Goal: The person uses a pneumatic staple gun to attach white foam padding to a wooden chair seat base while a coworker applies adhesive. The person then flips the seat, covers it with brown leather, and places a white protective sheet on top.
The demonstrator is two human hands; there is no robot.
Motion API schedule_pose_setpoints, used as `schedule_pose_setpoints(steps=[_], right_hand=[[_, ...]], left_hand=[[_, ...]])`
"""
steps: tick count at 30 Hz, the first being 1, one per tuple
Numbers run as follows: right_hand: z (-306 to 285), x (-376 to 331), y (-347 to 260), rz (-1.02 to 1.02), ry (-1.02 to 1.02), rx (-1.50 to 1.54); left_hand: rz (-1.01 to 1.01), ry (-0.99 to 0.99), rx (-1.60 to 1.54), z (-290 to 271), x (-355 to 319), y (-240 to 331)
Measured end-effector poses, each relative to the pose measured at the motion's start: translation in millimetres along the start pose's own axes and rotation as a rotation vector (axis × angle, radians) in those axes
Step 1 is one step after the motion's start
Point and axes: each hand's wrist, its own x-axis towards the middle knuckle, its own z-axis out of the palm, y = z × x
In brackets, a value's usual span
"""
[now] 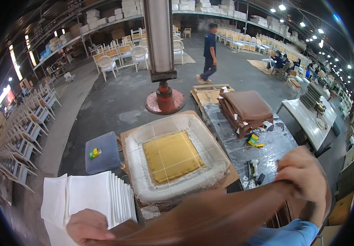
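A sheet of brown leather-like upholstery (209, 217) is stretched between my hands across the lower part of the view, blurred by motion. My left hand (88, 226) is closed on its left end, beside a stack of white sheets (90, 190). At the right, raised higher, my right hand (302, 172) grips the other end. Beyond the upholstery lies a rounded white padded form (144, 176) on a brown board. A yellow panel (172, 156) fills its middle, and thin lines cross over it.
A press column with a round red plate (165, 101) hangs just beyond the padded form. Folded brown covers (246, 107) and a metal staple gun (254, 167) lie on the table at right. A blue-grey seat (103, 153) stands left. A person (209, 53) walks behind.
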Motion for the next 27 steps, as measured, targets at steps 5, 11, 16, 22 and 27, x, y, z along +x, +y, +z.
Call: schedule_pose_setpoints(steps=[5, 11, 16, 22, 27], right_hand=[[-7, 4, 33, 0.225, 0.306, -0.154], [71, 40, 114, 0.289, 0.262, 0.184], [174, 144, 192, 0.234, 0.169, 0.36], [298, 293, 294, 0.26, 0.036, 0.239], [359, 399, 332, 0.412, 0.147, 0.182]], left_hand=[[0.095, 0.159, -0.115, -28, 6, 8], [-0.482, 0.603, 0.192, -20, -3, -53], [-0.501, 0.558, -0.017, -39, 71, -180], [-0.896, 0.378, 0.195, -82, 174, -329], [-0.772, 0.474, 0.207, -100, 233, -411]])
